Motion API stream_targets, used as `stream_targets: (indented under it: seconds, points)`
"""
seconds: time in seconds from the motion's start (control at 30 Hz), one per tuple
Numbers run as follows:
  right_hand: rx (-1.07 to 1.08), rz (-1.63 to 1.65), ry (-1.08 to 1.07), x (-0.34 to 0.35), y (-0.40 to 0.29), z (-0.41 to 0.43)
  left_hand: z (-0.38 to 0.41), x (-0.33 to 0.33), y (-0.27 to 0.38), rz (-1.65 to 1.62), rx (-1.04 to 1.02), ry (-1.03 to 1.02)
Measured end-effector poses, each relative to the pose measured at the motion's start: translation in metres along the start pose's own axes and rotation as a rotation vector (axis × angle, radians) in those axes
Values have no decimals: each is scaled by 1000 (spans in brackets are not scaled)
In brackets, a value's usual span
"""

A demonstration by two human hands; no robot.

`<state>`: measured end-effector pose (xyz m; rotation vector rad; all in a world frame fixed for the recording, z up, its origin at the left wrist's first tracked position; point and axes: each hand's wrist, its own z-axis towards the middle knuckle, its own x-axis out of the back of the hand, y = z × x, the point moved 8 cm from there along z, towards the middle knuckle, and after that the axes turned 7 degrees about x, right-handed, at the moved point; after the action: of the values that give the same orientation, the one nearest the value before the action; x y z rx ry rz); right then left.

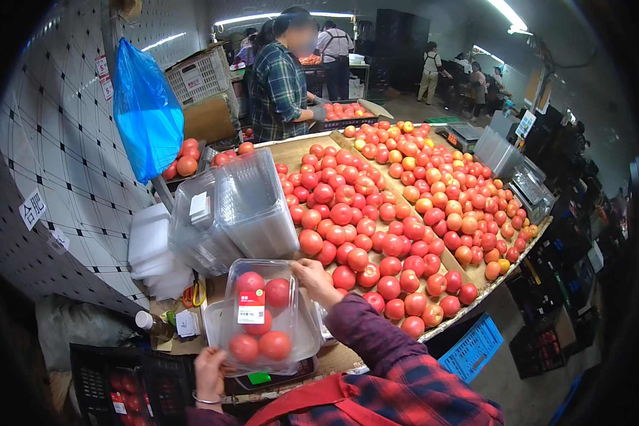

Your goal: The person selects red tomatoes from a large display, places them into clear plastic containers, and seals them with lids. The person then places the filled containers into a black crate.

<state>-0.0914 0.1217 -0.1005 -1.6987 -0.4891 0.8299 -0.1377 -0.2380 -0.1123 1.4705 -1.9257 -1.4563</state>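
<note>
A clear plastic punnet [285, 333] holds several red tomatoes and bears a red-and-white label [251, 307]. My left hand [210, 370] grips its near left corner, and my right hand [315, 279] has the far right corner. The punnet is over the pale pan [213, 325] of a digital scale; whether it touches the pan I cannot tell. Below the pan's near edge shows the scale's green display [259, 378]. Beyond the punnet stand two tall stacks of clear plastic containers, a left stack [191, 245] with white labels inside and a right stack [258, 213].
Loose tomatoes [346, 213] cover the table to the right, split by a wooden divider [404, 197]. A black crate [160, 367] at lower left holds packed tomatoes. Scissors [194, 294] and white foam sheets [152, 245] lie left. A person in plaid [279, 85] stands across the table.
</note>
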Motion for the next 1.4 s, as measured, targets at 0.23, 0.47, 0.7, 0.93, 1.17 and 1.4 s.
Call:
stream_targets:
  seconds: [0.23, 0.47, 0.7, 0.93, 1.17, 1.4]
  points:
    - [-131, 73, 42, 36, 42, -124, 32, 25, 25, -62, -80, 14]
    - [-193, 207, 94, 36, 64, -180, -19, 29, -21, 168, 294, -46]
    - [-137, 205, 134, 35, 70, -191, 1, 32, -19, 56, 58, 8]
    - [-254, 262, -53, 32, 64, -207, -18, 32, -39, -265, 193, 143]
    - [-613, 203, -77, 110, 130, -230, -51, -190, -135, 778, -152, -397]
    - [-514, 208, -206, 108, 151, -202, 44, -218, -184, 715, -166, 154]
